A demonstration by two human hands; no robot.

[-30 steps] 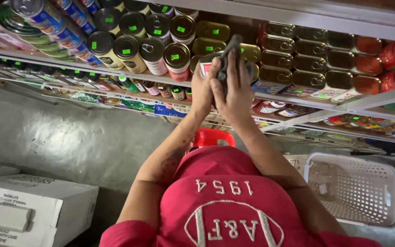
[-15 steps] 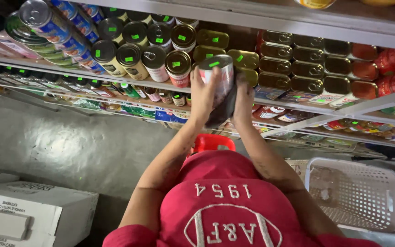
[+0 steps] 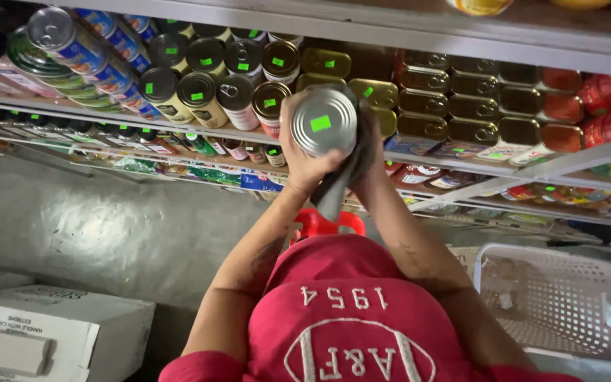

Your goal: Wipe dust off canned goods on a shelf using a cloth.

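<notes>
My left hand [image 3: 304,168] grips a silver can [image 3: 323,120] with a green sticker on its lid, held in front of the shelf with the lid facing the camera. My right hand [image 3: 380,164] presses a dark cloth [image 3: 339,185] against the can's right side, and the cloth hangs down below it. Most of my right hand's fingers are hidden behind the cloth and the can. Both forearms reach out from my red shirt [image 3: 348,318].
The shelf [image 3: 199,127] holds rows of round cans [image 3: 199,95] with green stickers on the left and flat rectangular tins [image 3: 475,106] on the right. A white plastic basket [image 3: 602,311] sits lower right, white cardboard boxes [image 3: 51,329] lower left, and a red object [image 3: 319,223] lies below my hands.
The can has come away from the shelf row toward the camera, its lid now fully in view. Both hands stayed on it, with the cloth shifting around its side.
</notes>
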